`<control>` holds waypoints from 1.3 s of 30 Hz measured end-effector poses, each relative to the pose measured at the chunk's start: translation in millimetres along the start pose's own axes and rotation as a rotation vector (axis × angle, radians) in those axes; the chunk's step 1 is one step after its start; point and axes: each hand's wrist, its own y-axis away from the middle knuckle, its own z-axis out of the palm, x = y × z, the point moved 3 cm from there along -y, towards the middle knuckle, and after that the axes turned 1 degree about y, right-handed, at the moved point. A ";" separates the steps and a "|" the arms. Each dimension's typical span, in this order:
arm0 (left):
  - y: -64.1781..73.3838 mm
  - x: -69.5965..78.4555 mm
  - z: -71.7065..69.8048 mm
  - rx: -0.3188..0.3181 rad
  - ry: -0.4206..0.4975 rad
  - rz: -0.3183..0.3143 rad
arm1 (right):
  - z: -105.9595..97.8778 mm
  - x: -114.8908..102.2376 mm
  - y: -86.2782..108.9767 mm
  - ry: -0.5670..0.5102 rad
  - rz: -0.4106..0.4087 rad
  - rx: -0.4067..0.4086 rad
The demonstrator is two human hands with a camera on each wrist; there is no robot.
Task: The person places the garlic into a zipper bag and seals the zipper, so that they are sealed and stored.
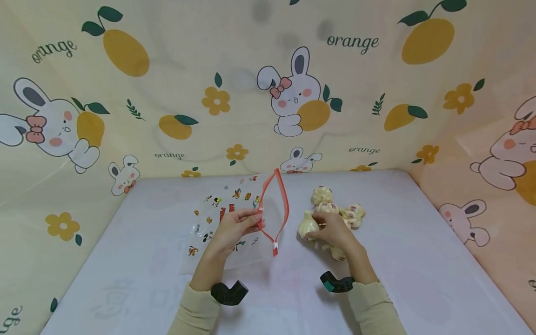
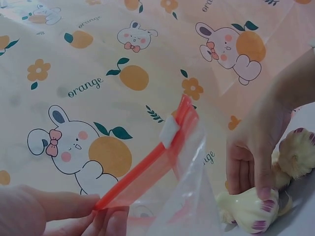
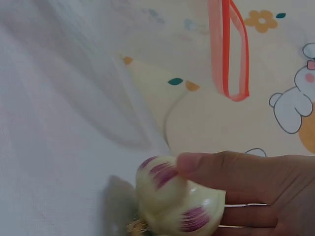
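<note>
Right hand (image 1: 336, 229) with one garlic bulb (image 1: 307, 225) in its pinch

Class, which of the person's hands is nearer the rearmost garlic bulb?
Right: the right hand is in front of the rearmost bulb, holding another bulb; the left hand is farther left, pinching the bag's red rim.

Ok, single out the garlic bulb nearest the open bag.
The leftmost garlic bulb in the head view, gripped by the right hand; the other bulbs lie farther right.

Both hands (image 1: 236, 227) (image 1: 336, 229) pinching, held apart
</note>
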 end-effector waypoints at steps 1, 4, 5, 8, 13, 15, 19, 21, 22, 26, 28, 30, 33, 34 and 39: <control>-0.2 0.1 0.0 0.000 -0.001 0.000 | -0.1 -0.2 0.1 0.001 -0.002 -0.004; -0.5 0.3 -0.3 -0.001 -0.005 0.000 | 0.2 -0.9 0.2 -0.003 -0.019 -0.011; -0.6 0.4 -0.4 -0.002 -0.006 0.001 | 0.3 -0.7 0.0 -0.004 -0.024 -0.013; -0.7 0.3 -0.9 -0.004 -0.005 0.002 | 0.8 -0.5 -0.6 -0.003 -0.028 -0.014; -1.3 -0.4 -1.6 -0.006 0.000 0.012 | 1.3 -0.2 -1.6 0.005 -0.017 -0.010; -1.7 -0.6 -1.5 -0.010 0.001 0.017 | 1.5 0.1 -1.7 0.007 -0.021 -0.010; -2.5 -0.7 0.0 -0.024 0.008 0.025 | 0.6 1.1 -1.0 -0.007 -0.009 0.002; -2.9 -1.0 0.4 -0.021 0.009 0.025 | -0.7 1.4 -0.5 -0.013 -0.006 0.009; -3.0 -1.2 0.5 -0.016 0.010 0.024 | -1.5 1.4 -0.3 -0.021 -0.005 0.013; -3.2 -2.2 0.4 0.001 0.013 0.019 | -4.7 0.0 -0.3 -0.030 -0.026 0.020; -3.0 -2.3 0.6 0.001 0.013 0.017 | -5.9 -1.1 -0.6 -0.045 -0.030 0.025; -2.7 -2.2 0.7 0.002 0.009 0.015 | -7.0 -2.6 -1.2 -0.050 -0.036 0.033; -1.7 -2.1 -0.2 0.018 -0.001 0.009 | -8.6 -6.5 -3.0 -0.064 -0.049 0.045; -1.4 -2.0 -0.5 0.024 -0.006 0.007 | -9.2 -8.2 -3.4 -0.070 -0.051 0.048; -0.8 -1.7 -1.9 0.032 -0.009 -0.007 | -11.7 -16.2 -4.2 -0.095 -0.045 0.056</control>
